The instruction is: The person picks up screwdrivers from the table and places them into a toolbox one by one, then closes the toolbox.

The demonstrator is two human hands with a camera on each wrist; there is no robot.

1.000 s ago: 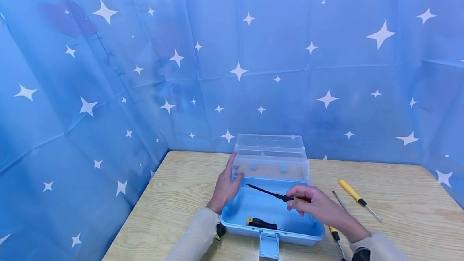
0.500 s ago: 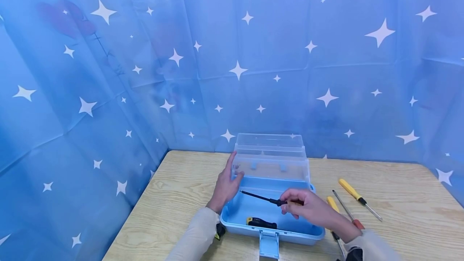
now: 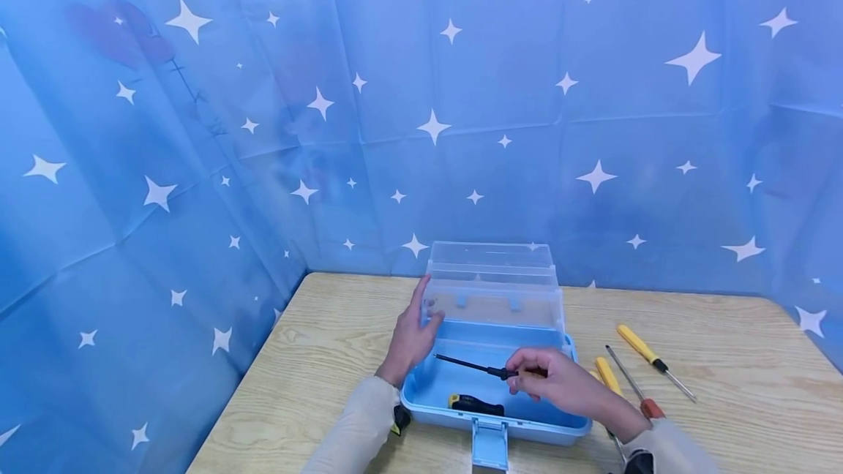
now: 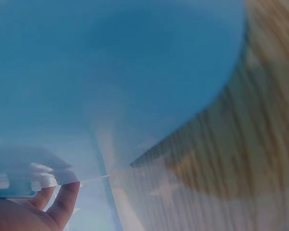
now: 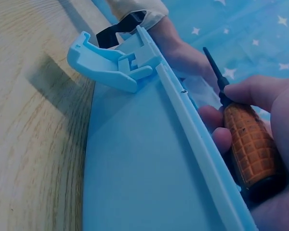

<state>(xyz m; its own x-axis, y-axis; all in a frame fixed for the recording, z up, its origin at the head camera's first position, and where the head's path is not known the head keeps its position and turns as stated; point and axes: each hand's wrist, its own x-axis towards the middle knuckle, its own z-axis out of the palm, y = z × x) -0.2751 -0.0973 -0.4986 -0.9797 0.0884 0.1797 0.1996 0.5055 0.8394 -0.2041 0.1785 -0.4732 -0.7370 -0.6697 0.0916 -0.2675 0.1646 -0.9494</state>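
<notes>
A light blue toolbox (image 3: 454, 371) stands on the table with its clear lid (image 3: 490, 280) raised at the back. My left hand (image 3: 411, 335) is at the lid's left edge, thumb in front and some fingers showing through the clear plastic. Over the box's inside, my right hand (image 3: 553, 382) grips a screwdriver (image 5: 253, 139) by its orange, black-ended handle. Its dark shaft (image 3: 467, 365) points left, above the box floor. Another screwdriver (image 3: 476, 405), with a black and yellow handle, lies inside along the front wall.
Right of the box lie a yellow-handled screwdriver (image 3: 635, 341), a second yellow-handled one (image 3: 607, 373) partly behind my right arm, and a red-handled one (image 3: 650, 408). The front latch (image 3: 489, 445) hangs open. A star-patterned blue curtain (image 3: 494, 93) hangs behind the table.
My right hand has moved left and slightly lower over the box with the screwdriver. The left hand and the lid have stayed in place.
</notes>
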